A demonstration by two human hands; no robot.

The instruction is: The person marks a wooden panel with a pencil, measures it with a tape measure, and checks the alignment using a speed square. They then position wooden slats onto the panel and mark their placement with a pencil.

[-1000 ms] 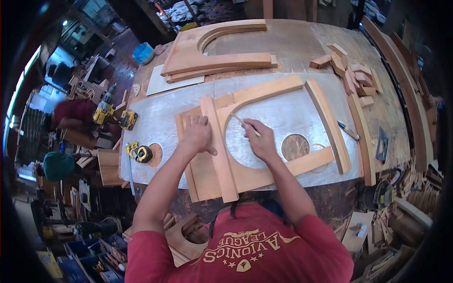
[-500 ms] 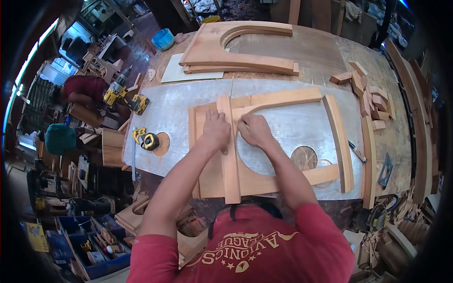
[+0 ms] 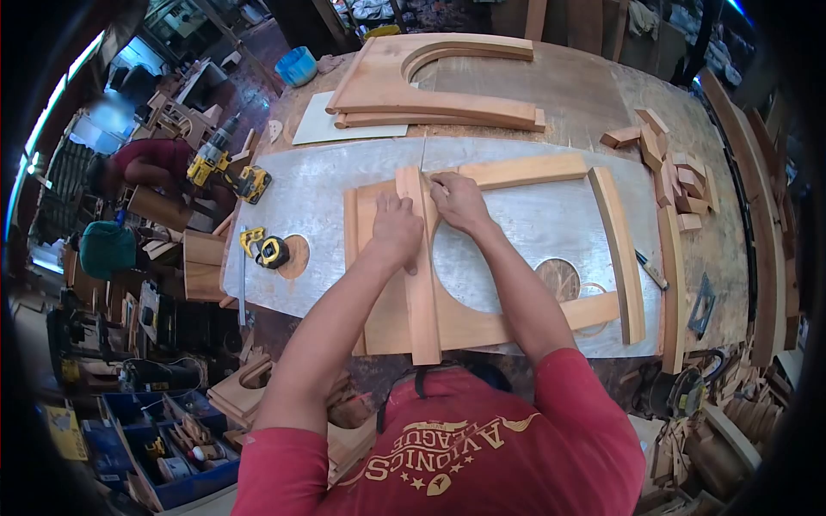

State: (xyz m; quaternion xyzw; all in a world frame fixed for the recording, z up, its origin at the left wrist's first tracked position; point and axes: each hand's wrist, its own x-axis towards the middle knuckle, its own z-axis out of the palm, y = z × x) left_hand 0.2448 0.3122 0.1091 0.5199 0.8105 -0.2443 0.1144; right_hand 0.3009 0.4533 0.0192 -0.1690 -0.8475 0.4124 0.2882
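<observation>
A long wooden slat (image 3: 422, 322) lies crosswise over a U-shaped wooden frame (image 3: 473, 325) on a grey metal sheet (image 3: 335, 168). My left hand (image 3: 397, 230) presses on the slat's left edge, fingers bent over it and the thumb lower down. Just right of the slat, near its far end, my right hand (image 3: 459, 203) is closed with fingertips pinched against the slat's edge. Whatever is between those fingers is too small or hidden to make out. A curved wooden piece (image 3: 618, 258) lies across the frame's open end.
A cordless drill (image 3: 254, 183), a tape measure (image 3: 274, 252) and a metal ruler (image 3: 242, 288) lie left. Another U-shaped frame (image 3: 379, 82) rests at the back. Wood blocks (image 3: 650, 146) are piled right, near a speed square (image 3: 702, 307). Another person (image 3: 163, 159) bends at far left.
My right hand has moved away from me along the slat's right edge, toward its far end. The left hand stays on the slat in about the same place.
</observation>
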